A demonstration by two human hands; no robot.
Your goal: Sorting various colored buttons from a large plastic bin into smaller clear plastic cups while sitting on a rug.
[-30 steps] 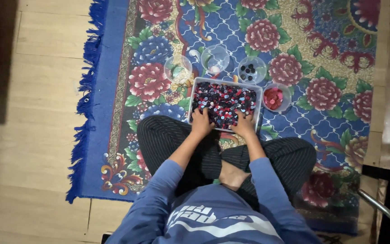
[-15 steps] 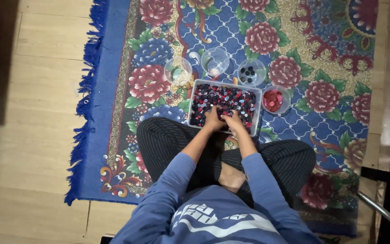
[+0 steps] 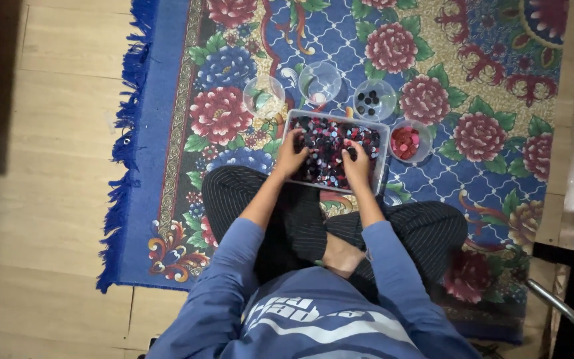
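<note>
Tray: we see a clear rectangular tray point(image 3: 381, 136) on the flowered rug point(image 3: 486, 166), just before the crossed legs, filled with small dark and red pieces point(image 3: 327, 143).
Left hand: our left hand point(image 3: 290, 154) rests in the pieces, fingers bent; whether it pinches one, we cannot tell.
Right hand: our right hand point(image 3: 357, 165) lies likewise, grasp unclear.
Cups: four clear cups beyond the tray; one point(image 3: 375, 100) holds dark pieces, one point(image 3: 408, 141) red.
Hard to see: single pieces are too small to make out.

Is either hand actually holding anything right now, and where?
Cannot be told. Both the left hand and right hand rest in the tray of small pieces; any pinch is too small to see.
</note>
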